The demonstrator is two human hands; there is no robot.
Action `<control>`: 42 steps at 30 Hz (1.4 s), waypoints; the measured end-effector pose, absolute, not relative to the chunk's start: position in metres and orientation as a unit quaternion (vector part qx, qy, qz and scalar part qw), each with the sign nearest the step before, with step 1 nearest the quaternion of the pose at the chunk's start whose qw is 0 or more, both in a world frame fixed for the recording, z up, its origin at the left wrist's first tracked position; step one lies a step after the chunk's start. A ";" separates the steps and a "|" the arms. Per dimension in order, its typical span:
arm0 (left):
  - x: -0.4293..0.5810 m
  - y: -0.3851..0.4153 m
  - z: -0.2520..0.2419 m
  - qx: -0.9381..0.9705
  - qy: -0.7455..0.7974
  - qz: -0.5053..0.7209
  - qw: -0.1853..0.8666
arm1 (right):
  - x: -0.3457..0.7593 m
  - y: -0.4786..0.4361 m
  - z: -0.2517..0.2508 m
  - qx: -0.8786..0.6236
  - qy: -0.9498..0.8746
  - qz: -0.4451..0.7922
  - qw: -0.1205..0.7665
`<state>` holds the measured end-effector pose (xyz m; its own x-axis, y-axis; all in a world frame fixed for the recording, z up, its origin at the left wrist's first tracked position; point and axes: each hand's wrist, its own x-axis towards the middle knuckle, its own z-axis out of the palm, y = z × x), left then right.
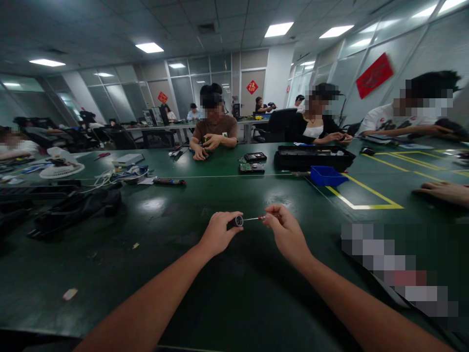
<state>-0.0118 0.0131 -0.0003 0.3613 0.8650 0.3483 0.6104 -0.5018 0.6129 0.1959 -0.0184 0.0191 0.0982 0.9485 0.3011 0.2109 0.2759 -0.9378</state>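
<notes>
Above the green table, my left hand [220,231] is closed around a small black cylindrical part [237,221] with a light ring on its round end face. That end is turned to the right. My right hand [286,229] grips a screwdriver [252,219] by its reddish handle, most of which the fingers hide. Its thin metal shaft lies nearly level and points left at the ringed face. I cannot tell whether the tip is inside the part or just touching it.
Ahead lie hard drives [252,168], a black tray [314,157] and a blue bin [329,175]. A black bag [78,208], cables and a marker-like tool [169,181] are on the left. Several people sit around; one hand [445,192] rests at the right edge.
</notes>
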 end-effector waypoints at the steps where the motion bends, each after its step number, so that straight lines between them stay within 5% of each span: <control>1: -0.012 0.013 -0.001 0.798 0.467 0.327 0.194 | 0.195 -0.016 0.018 -0.493 -0.562 0.359 0.559; 8: -0.013 0.015 0.001 0.806 0.462 0.316 0.194 | 0.197 0.000 0.010 -0.438 -0.352 0.552 0.616; 23: -0.010 0.013 0.004 0.808 0.463 0.311 0.192 | 0.197 -0.007 0.014 -0.485 -0.528 0.367 0.593; 29: -0.011 0.011 0.005 0.812 0.461 0.304 0.188 | 0.200 -0.018 0.031 -0.552 -0.601 0.286 0.502; 37: -0.011 0.011 0.004 0.820 0.453 0.297 0.183 | 0.199 -0.018 0.023 -0.536 -0.634 0.270 0.487; 42: -0.011 0.011 0.005 0.802 0.482 0.300 0.185 | 0.195 -0.010 0.015 -0.483 -0.536 0.383 0.577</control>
